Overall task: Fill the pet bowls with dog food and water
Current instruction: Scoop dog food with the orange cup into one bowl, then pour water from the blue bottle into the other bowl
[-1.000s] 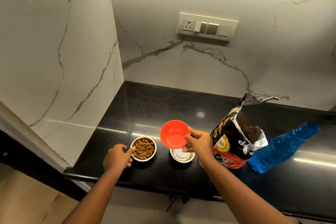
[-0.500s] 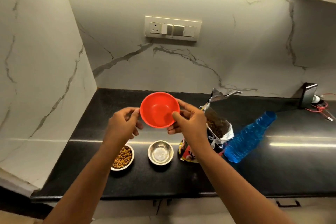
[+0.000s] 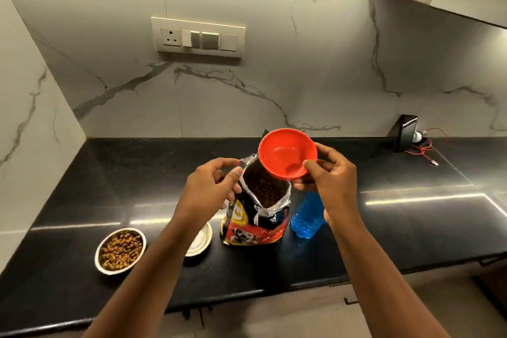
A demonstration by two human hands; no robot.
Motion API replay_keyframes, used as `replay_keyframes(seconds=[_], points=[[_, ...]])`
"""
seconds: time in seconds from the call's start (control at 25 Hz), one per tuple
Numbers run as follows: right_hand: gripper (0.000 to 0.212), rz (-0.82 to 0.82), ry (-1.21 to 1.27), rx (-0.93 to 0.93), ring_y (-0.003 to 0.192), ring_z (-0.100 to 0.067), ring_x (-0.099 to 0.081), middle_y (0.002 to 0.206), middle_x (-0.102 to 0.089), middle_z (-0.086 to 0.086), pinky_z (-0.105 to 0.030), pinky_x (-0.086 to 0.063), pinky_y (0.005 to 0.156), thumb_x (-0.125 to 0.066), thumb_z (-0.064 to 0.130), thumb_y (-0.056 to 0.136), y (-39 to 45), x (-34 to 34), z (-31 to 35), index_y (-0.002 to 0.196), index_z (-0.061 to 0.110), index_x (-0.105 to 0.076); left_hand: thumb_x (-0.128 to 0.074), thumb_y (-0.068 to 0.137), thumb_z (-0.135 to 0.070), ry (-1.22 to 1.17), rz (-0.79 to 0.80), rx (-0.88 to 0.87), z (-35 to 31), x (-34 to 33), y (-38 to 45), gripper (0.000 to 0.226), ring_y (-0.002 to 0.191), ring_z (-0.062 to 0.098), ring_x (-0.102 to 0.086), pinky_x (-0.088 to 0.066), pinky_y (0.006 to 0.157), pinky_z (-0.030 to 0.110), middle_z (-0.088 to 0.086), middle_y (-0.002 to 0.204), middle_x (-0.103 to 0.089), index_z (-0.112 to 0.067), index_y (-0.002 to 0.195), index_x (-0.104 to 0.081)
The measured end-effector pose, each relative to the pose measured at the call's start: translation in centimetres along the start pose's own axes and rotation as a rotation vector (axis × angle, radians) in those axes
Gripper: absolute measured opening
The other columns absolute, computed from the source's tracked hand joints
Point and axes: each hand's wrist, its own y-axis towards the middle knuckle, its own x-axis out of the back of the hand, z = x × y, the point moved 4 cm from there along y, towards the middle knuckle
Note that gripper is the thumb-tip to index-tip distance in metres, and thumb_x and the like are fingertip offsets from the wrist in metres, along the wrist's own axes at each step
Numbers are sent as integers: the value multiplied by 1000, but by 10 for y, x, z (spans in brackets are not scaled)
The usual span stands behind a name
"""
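Note:
An open dog food bag [image 3: 256,223] stands on the black counter [image 3: 384,228], with brown kibble showing in its mouth. My left hand [image 3: 210,192] pinches the bag's left top edge. My right hand [image 3: 329,181] grips an empty red bowl [image 3: 286,152], tilted just above the bag's opening. A steel bowl [image 3: 120,250] full of kibble sits at the front left. A second steel bowl [image 3: 201,239] lies beside it, half hidden by my left forearm. A blue water bottle [image 3: 306,217] lies right of the bag, partly behind my right wrist.
Marble walls close the counter at the back and left. A switch panel [image 3: 199,37] is on the back wall. A small black device [image 3: 407,132] with red wires [image 3: 424,148] sits at the back right. The counter's front edge runs just below the bowls.
The red bowl moved right, from above the steel bowls to over the bag's mouth. My left hand left the red bowl and took hold of the bag's edge.

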Motion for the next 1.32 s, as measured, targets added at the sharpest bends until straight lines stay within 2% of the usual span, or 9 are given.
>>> replay_keyframes(seconds=[0.16, 0.4, 0.52, 0.68, 0.84, 1.0, 1.12, 1.24, 1.32], points=[[38, 92, -166, -22, 62, -22, -77, 97, -77, -7, -27, -61, 50, -68, -2, 90, 14, 11, -15, 123, 18, -67, -69, 90, -36, 126, -86, 11, 4, -10, 9, 34, 73, 17, -71, -59, 63, 32, 1, 79, -75, -26, 122, -64], [37, 307, -447, -14, 56, -18, -75, 107, -74, -6, -34, -64, 56, -75, 11, 88, 27, -31, -35, 124, 15, -68, -70, 89, -30, 118, -133, 33, 9, -13, 11, 33, 72, 14, -67, -54, 55, 24, 5, 82, -73, -20, 121, -66], [29, 271, -508, 71, 55, -13, -74, 110, -70, -1, -29, -63, 53, -77, 20, 89, 28, -30, -33, 117, 18, -70, -69, 91, -30, 98, -194, 6, 6, -9, 9, 31, 66, 9, -66, -53, 52, 22, 3, 80, -71, -20, 120, -67], [24, 240, -485, 113, 56, -14, -74, 91, -76, -2, -23, -57, 47, -76, 20, 90, 28, -17, -25, 113, 15, -72, -67, 91, -29, 64, -178, -76, -7, -23, 8, 30, 65, 10, -69, -51, 50, 21, 3, 82, -72, -18, 120, -66], [24, 182, -468, 180, 61, -12, -75, 93, -77, -1, -26, -61, 53, -75, 22, 91, 18, -8, -16, 114, 14, -72, -66, 92, -27, 60, -102, -135, -18, -42, 5, 30, 65, 8, -71, -56, 56, 22, -4, 84, -73, -17, 120, -66], [14, 51, -320, 232, 58, -18, -73, 86, -76, -3, -26, -58, 48, -74, 18, 93, 2, 32, -3, 107, 15, -74, -65, 93, -24, -77, 59, -95, -23, -61, -5, 29, 70, 18, -74, -60, 57, 30, 4, 89, -75, -15, 121, -65], [15, -123, -271, 164, 58, -19, -73, 83, -77, -5, -26, -56, 48, -74, 15, 92, -12, 78, -17, 107, 16, -74, -64, 94, -22, -168, 174, -105, -23, -86, -20, 27, 78, 19, -75, -64, 68, 39, 5, 91, -74, -16, 120, -65], [23, -187, -287, 43, 67, -17, -74, 83, -77, -4, -27, -58, 54, -75, 15, 90, -26, 111, -50, 114, 16, -72, -64, 94, -29, 0, 205, -239, -6, -119, -33, 31, 80, 9, -73, -63, 70, 36, -5, 90, -70, -26, 125, -59], [26, -183, -307, -14, 75, -18, -76, 85, -78, -2, -26, -61, 58, -75, 16, 91, -31, 121, -72, 116, 18, -72, -63, 94, -33, 98, 266, -271, 14, -143, -40, 36, 88, 6, -69, -60, 78, 37, -10, 96, -69, -30, 129, -56]])
